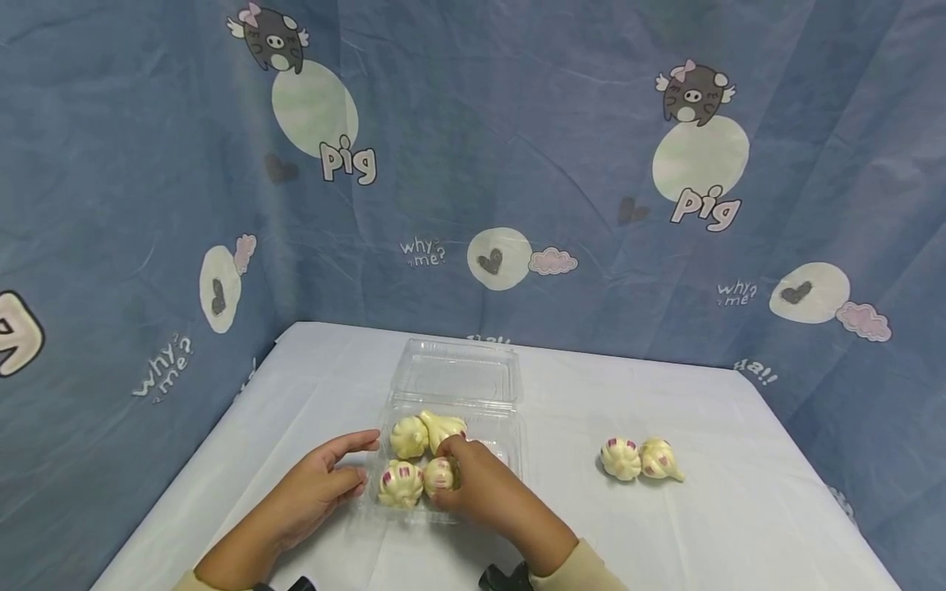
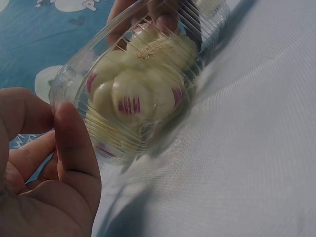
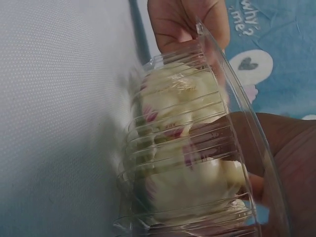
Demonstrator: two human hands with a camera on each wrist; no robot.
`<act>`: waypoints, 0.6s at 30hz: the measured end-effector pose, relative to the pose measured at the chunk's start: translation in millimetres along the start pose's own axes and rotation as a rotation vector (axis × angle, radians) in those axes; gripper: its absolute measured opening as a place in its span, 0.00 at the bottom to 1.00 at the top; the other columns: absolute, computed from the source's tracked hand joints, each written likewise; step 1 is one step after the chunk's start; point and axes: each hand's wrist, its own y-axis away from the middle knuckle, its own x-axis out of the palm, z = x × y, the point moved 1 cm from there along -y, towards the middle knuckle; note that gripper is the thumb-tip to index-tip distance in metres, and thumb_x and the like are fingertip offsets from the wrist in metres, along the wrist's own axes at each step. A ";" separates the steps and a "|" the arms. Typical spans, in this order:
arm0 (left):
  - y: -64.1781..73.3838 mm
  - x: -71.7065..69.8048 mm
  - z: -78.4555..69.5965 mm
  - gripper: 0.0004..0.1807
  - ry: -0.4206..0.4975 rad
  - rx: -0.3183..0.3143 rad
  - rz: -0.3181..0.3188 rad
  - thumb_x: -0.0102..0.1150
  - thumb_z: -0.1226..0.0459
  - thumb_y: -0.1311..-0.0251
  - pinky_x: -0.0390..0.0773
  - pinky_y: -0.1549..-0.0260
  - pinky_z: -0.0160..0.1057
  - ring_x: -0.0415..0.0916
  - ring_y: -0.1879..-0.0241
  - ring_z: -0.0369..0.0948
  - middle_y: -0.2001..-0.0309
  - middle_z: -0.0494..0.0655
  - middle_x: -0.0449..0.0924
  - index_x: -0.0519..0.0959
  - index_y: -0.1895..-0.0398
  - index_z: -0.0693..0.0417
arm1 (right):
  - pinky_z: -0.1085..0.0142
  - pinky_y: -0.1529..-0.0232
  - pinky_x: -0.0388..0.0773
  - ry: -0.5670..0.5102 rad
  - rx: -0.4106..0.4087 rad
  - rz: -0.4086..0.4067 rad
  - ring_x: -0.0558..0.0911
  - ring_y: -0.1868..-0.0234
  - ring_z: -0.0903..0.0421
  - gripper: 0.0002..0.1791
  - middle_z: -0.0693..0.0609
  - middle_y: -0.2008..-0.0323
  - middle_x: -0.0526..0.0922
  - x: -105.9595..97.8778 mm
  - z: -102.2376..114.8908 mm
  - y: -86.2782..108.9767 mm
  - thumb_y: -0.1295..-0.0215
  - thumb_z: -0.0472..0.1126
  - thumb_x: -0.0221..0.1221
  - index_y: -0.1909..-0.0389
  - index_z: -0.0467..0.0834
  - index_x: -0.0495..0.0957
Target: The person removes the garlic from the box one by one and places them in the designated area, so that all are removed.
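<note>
An opened clear plastic clamshell box (image 1: 493,423) lies on the table, its lid folded back away from me. My left hand (image 1: 314,492) is at the box's left side; in the left wrist view its thumb and index finger pinch the rim. Inside the box, my right hand (image 1: 484,484) grips a garlic bulb (image 1: 439,476) at the front. Beside that bulb sits a purple-streaked garlic bulb (image 1: 401,484). Behind them are a rounder garlic bulb (image 1: 409,437) and a long-necked one (image 1: 442,428), partly covered by the right hand.
Two more garlic bulbs, a round one (image 1: 621,459) and one with a pointed neck (image 1: 660,460), lie side by side to the right of the box. A white cloth (image 1: 562,402) covers the table. Blue printed curtain (image 1: 473,164) hangs behind and at the sides.
</note>
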 end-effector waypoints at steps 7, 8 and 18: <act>0.3 0.8 -0.5 0.37 0.001 -0.010 -0.004 0.55 0.72 0.31 0.81 0.62 0.33 0.72 0.64 0.34 0.24 0.64 0.56 0.59 0.19 0.63 | 0.50 0.41 0.78 -0.006 0.029 -0.025 0.80 0.43 0.53 0.25 0.51 0.48 0.83 0.7 1.1 2.1 0.43 0.41 0.75 0.45 0.46 0.79; 0.4 0.9 -0.4 0.37 0.001 -0.011 -0.005 0.55 0.72 0.31 0.81 0.61 0.33 0.72 0.64 0.34 0.24 0.64 0.56 0.59 0.19 0.63 | 0.48 0.40 0.77 -0.010 0.037 -0.028 0.79 0.42 0.51 0.25 0.50 0.47 0.82 0.7 1.0 2.6 0.42 0.41 0.75 0.44 0.47 0.79; 0.1 1.1 0.1 0.37 0.000 -0.020 -0.011 0.55 0.73 0.31 0.80 0.63 0.33 0.72 0.65 0.34 0.24 0.63 0.56 0.60 0.19 0.61 | 0.42 0.40 0.77 -0.034 0.069 -0.033 0.79 0.39 0.46 0.27 0.47 0.43 0.81 -3.7 3.5 6.0 0.41 0.43 0.75 0.41 0.48 0.79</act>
